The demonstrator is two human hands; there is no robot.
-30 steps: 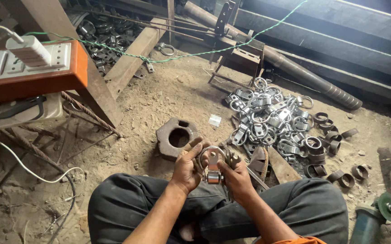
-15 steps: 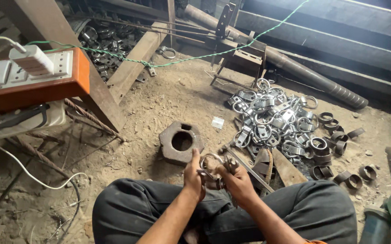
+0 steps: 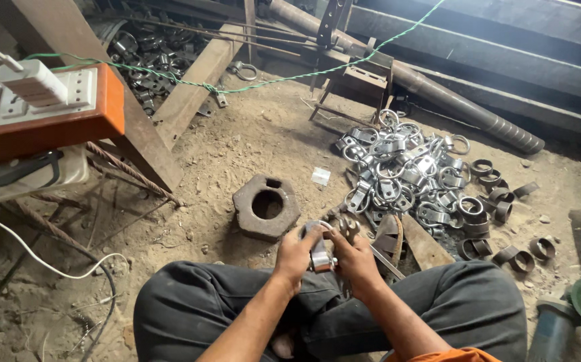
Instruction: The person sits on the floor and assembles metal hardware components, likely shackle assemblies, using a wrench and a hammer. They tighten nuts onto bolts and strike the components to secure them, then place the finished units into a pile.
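Just below the heavy hexagonal block [image 3: 266, 206]: upright metal clamp [image 3: 320, 249] pinched between left hand [image 3: 297, 253] and right hand [image 3: 355, 258], fingers closed round it

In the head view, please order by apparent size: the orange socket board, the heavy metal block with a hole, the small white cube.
1. Orange socket board, though nearest the camera.
2. Metal block.
3. White cube.

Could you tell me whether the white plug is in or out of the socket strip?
In: the white plug sits pushed into the socket strip, its cord trailing off.
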